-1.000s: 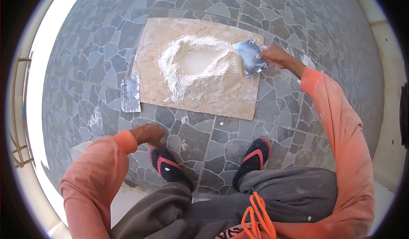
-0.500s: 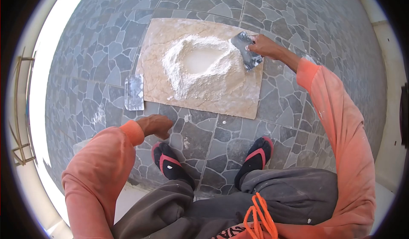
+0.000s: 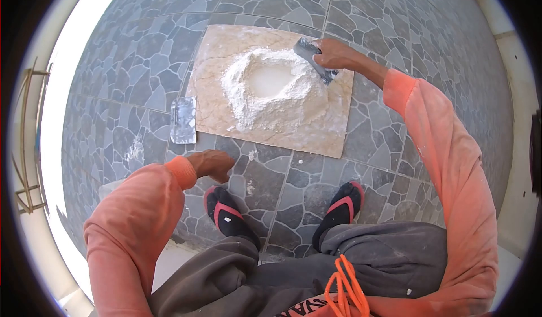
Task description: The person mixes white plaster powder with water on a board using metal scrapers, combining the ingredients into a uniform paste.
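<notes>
A ring of white powder lies on a beige marbled board, with a pale pool in its hollow. My right hand is closed on a flat metal scraper, tilted at the right rim of the powder. A second metal plate lies at the board's left edge. My left hand hangs above the floor below the board, apart from both metal pieces; its fingers are curled down and partly hidden, so whether they are closed is unclear.
Grey stone-patterned tiles surround the board. My feet, in dark socks and red-strapped sandals, stand on the near side. A metal frame is at the far left, beside a bright strip. Small white spots mark the floor.
My right hand and its scraper have shifted slightly left, and the scraper's broad face now shows more narrowly. My left hand has moved slightly right. The powder looks much the same.
</notes>
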### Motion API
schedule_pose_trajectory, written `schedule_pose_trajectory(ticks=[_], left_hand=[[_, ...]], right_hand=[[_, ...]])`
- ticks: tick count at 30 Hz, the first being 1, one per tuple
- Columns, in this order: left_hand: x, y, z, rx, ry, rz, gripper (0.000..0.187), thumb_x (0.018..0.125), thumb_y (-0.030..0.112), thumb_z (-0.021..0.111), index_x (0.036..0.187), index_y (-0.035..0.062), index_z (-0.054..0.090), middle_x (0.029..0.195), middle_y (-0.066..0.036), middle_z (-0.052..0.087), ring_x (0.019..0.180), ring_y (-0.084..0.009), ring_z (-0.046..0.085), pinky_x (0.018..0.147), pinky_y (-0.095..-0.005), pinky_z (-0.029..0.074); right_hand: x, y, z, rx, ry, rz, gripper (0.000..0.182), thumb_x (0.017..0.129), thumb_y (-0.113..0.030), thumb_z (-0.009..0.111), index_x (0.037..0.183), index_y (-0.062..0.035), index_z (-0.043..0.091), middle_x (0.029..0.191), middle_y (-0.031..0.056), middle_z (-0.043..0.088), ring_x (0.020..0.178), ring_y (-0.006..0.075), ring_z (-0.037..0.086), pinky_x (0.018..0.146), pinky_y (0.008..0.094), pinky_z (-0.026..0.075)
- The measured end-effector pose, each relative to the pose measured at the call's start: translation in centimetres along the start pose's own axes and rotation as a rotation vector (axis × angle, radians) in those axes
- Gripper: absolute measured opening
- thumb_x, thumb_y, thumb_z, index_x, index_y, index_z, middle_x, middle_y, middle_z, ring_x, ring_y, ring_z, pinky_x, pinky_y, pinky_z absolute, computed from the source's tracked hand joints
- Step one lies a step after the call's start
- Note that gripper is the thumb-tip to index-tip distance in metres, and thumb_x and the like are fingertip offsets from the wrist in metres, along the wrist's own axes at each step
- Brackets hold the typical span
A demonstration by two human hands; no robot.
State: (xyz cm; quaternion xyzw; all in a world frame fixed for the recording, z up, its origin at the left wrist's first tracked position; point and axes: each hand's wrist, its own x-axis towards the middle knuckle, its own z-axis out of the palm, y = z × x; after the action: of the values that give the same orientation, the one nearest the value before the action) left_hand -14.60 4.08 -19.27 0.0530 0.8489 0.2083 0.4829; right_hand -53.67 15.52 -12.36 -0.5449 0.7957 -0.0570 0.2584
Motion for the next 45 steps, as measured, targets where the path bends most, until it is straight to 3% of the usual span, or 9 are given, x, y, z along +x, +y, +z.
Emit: schedule_pose_trajectory(ticks=[8,13,22,25,28,31,34,37,45], left_hand=[[-0.1,0.2,-0.2,0.027,-0.019,0.005,0.034,0.074,0.022,0.062,0.098,-0.001,0.067,0.088,-0.023,0.068,0.087,-0.039,0.066,0.078,-0.0461,0.052],[-0.2,-0.1,0.4,0.001,0.087,0.027,0.026,0.071,0.019,0.063,0.086,-0.0009,0.069,0.081,-0.022,0.068,0.08,-0.0388,0.066,0.07,-0.0461,0.053],[-0.9,0.3,-0.2,-0.002,0.072,-0.009,0.026,0.072,0.019,0.063,0.088,-0.0006,0.069,0.084,-0.022,0.068,0.082,-0.0385,0.066,0.071,-0.0456,0.053],[-1.0,0.4,-0.6,-0.004,0.009,-0.031,0.031,0.074,0.02,0.062,0.095,-0.0008,0.067,0.087,-0.023,0.068,0.086,-0.0393,0.066,0.076,-0.0463,0.052],[-0.7,-0.2,-0.3,-0.008,-0.028,-0.034,0.033,0.074,0.021,0.062,0.097,-0.0013,0.065,0.088,-0.023,0.068,0.086,-0.04,0.066,0.078,-0.0467,0.052],[-0.8,-0.6,0.1,-0.024,-0.015,-0.036,0.033,0.074,0.022,0.062,0.096,-0.0016,0.065,0.088,-0.023,0.068,0.086,-0.0404,0.065,0.077,-0.047,0.052],[-0.9,-0.9,0.4,-0.051,0.005,-0.036,0.032,0.073,0.022,0.062,0.095,-0.0015,0.065,0.087,-0.023,0.068,0.085,-0.0406,0.065,0.076,-0.0475,0.052],[-1.2,-0.7,0.6,-0.089,0.023,-0.049,0.032,0.073,0.022,0.063,0.094,-0.0018,0.065,0.086,-0.023,0.067,0.084,-0.0409,0.065,0.075,-0.048,0.052],[-2.1,-0.4,2.4,-0.159,0.031,-0.071,0.032,0.074,0.024,0.064,0.091,-0.0025,0.063,0.085,-0.023,0.067,0.084,-0.0411,0.064,0.076,-0.0481,0.051]], right_hand=[[0.5,-3.1,-0.3,-0.108,-0.018,-0.037,0.041,0.08,-0.017,0.051,0.117,0.0014,0.058,0.095,0.0266,0.066,0.09,0.0397,0.064,0.081,0.0462,0.049],[0.8,-4.3,-0.7,-0.105,-0.042,-0.098,0.044,0.081,-0.017,0.052,0.121,0.0015,0.056,0.102,0.0273,0.065,0.096,0.0405,0.063,0.086,0.0467,0.048],[2.2,1.9,-2.6,0.106,0.136,0.037,0.052,0.083,-0.02,0.057,0.124,0.0121,0.053,0.107,0.0321,0.063,0.101,0.0375,0.064,0.088,0.0394,0.048],[1.3,4.0,-3.2,0.073,-0.022,0.241,0.051,0.082,-0.017,0.059,0.124,0.0125,0.053,0.107,0.0307,0.065,0.099,0.0338,0.064,0.085,0.0382,0.048],[1.5,8.0,-1.5,0.11,0.023,0.202,0.046,0.081,-0.015,0.06,0.117,0.0129,0.056,0.1,0.0265,0.067,0.091,0.0302,0.064,0.079,0.0385,0.048],[1.7,9.4,-0.4,0.252,0.11,0.181,0.034,0.074,-0.012,0.055,0.095,0.0147,0.06,0.084,0.0253,0.066,0.076,0.0303,0.063,0.067,0.0425,0.046],[2.4,9.1,-0.2,0.264,0.097,0.174,0.034,0.074,-0.013,0.056,0.094,0.0144,0.06,0.083,0.0233,0.065,0.076,0.0287,0.063,0.066,0.0421,0.046],[3.9,8.4,-0.5,0.264,0.008,0.217,0.044,0.075,-0.013,0.056,0.11,0.0127,0.059,0.091,0.0223,0.066,0.082,0.0276,0.062,0.076,0.0381,0.047],[8.7,3.3,0.7,0.123,0.027,0.06,0.045,0.072,-0.021,0.056,0.1,0.0152,0.059,0.085,0.0284,0.065,0.076,0.0354,0.063,0.07,0.0427,0.047]])
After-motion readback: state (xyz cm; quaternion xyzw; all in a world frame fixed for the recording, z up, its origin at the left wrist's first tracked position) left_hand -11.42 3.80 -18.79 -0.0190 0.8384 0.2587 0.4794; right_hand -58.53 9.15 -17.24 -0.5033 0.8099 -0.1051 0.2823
